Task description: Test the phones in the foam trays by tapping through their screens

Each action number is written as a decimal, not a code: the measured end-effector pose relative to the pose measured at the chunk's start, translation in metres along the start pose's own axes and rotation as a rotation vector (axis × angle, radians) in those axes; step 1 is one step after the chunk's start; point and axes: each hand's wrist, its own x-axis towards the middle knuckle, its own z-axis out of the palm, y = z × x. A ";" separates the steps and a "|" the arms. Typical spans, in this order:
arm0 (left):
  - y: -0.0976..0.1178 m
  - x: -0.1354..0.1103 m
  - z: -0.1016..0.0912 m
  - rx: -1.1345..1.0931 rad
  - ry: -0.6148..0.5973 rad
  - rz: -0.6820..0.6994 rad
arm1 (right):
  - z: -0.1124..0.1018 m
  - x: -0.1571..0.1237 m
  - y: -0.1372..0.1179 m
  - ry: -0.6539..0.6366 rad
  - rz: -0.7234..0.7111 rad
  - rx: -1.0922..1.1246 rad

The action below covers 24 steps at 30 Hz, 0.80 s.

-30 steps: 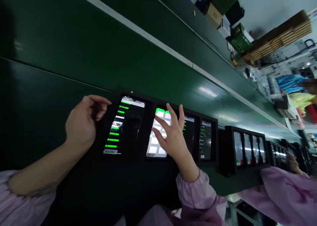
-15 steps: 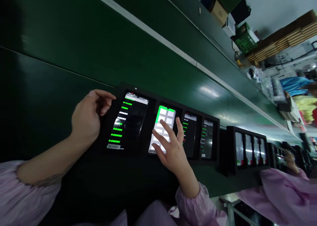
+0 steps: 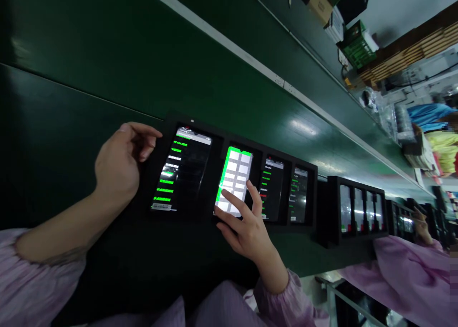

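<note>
Where light glints: green table (image 3: pixel 150 64), pale strip (image 3: pixel 222 39) lengthwise.
White-lit phone (image 3: pixel 238 170): second slot from left, black tray (image 3: pixel 312 198).
Right hand (image 3: pixel 252 231): fingers spread over the phone's near end.
Left hand (image 3: pixel 118 164): fingers loosely curled beside the tray.
Far right: green crate (image 3: pixel 358 45), cardboard box (image 3: pixel 319 5).

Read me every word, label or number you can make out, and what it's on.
"RF CALI", then blurred characters: green line in the list on the leftmost phone.
That list's other lines and the sticker at its bottom: too blurred to read.
White-screen phone: no readable text.
Third phone and fourth phone: lists too small to read.
Cardboard box: print too blurred.
</note>
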 end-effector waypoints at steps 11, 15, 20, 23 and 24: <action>0.008 -0.004 0.006 0.043 0.030 -0.030 | 0.000 -0.002 0.000 0.046 -0.025 0.016; 0.013 -0.005 0.011 0.057 0.053 -0.065 | -0.002 -0.008 0.002 0.070 0.020 0.000; 0.024 -0.008 0.018 0.091 0.061 -0.132 | -0.010 -0.021 0.011 0.109 0.052 -0.030; 0.028 -0.011 0.020 0.100 0.071 -0.138 | -0.014 -0.026 0.016 0.122 0.053 -0.042; 0.029 -0.011 0.020 0.099 0.070 -0.135 | -0.015 -0.027 0.017 0.124 0.054 -0.046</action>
